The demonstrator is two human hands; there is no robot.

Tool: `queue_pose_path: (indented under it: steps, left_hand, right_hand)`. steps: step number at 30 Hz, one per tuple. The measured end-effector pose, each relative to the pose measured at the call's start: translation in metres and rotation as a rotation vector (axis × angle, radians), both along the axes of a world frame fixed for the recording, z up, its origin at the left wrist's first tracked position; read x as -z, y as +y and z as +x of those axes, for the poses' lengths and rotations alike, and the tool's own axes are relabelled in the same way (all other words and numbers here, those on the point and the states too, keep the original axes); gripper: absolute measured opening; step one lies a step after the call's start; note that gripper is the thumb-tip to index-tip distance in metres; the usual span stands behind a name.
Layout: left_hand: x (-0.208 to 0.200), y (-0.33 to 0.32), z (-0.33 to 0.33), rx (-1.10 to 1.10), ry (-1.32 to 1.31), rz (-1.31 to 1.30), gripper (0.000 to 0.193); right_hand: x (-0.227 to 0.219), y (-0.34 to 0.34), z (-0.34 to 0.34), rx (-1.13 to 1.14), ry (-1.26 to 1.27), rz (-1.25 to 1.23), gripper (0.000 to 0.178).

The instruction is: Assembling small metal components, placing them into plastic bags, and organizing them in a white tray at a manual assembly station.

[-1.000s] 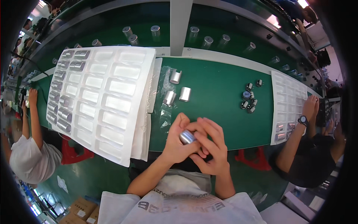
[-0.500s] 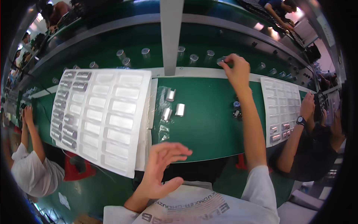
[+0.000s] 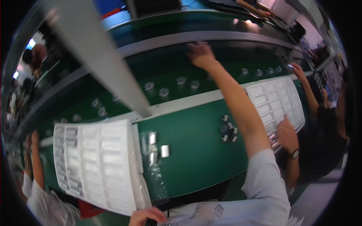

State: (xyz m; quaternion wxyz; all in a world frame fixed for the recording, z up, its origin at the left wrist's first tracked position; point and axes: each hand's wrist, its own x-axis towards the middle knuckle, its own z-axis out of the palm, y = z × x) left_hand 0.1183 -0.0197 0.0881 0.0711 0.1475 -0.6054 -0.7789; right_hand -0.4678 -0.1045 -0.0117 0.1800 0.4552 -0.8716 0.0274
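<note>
My right hand [image 3: 201, 54] reaches far out over the dark green belt [image 3: 166, 62]; motion smears its fingers, so whether it holds anything is unclear. My left hand [image 3: 148, 216] shows only partly at the lower edge, fingers loosely apart and nothing seen in them, near the bottom corner of a white moulded tray [image 3: 120, 165]. Silver cylinders fill pockets in the tray's left columns, while pockets further right are bare. Beside the tray, on the green table [image 3: 192, 150], stand a loose silver cylinder [image 3: 165, 151] and two others on clear plastic film [image 3: 158, 180].
Several cylinders [image 3: 181, 81] stand along the belt. Small black-and-silver parts [image 3: 225, 130] lie clustered beneath my right forearm. A grey post [image 3: 109, 64] rises at the belt's near edge. To the right, a co-worker's hand [image 3: 287, 135] is over another white tray [image 3: 277, 100].
The view has swung, tilting the scene. My right hand, earlier pinching a cylinder at the belt's near side, has reached farther across. My left hand has dropped toward the lower edge.
</note>
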Motion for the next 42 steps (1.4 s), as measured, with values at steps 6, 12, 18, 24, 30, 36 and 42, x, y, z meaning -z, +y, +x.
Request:
queue_pose_path:
  steps: [6,12,18,24,30,36,42]
  left_hand:
    - [0.019,0.001,-0.049,0.141,-0.043,0.125,0.022]
    - [0.027,-0.015,-0.086,0.144,-0.081,0.135,0.023]
    - [0.034,-0.016,-0.082,0.062,0.032,0.199,0.029]
    - [0.016,-0.027,-0.084,0.143,0.054,0.025,0.029]
    - [-0.023,-0.044,-0.012,-0.091,0.119,-0.327,0.011]
    - [-0.022,-0.097,0.042,-0.637,-0.334,-1.286,0.023]
    - [0.003,-0.235,0.114,-0.754,-0.535,-1.614,0.031]
  right_hand:
    - [0.028,-0.044,-0.045,-0.223,-0.036,0.106,0.040]
    - [0.011,0.033,-0.128,0.093,0.211,0.190,0.045]
    - [0.024,0.073,-0.172,0.278,-0.247,0.043,0.043]
    - [-0.010,0.079,-0.123,-0.142,-0.215,-0.187,0.023]
    - [-0.083,0.097,0.145,-0.815,-0.636,-0.085,0.028]
    - [-0.043,0.187,0.244,-0.494,-0.603,-0.007,0.029]
    - [-0.048,0.190,0.266,-0.488,-0.613,-0.335,0.027]
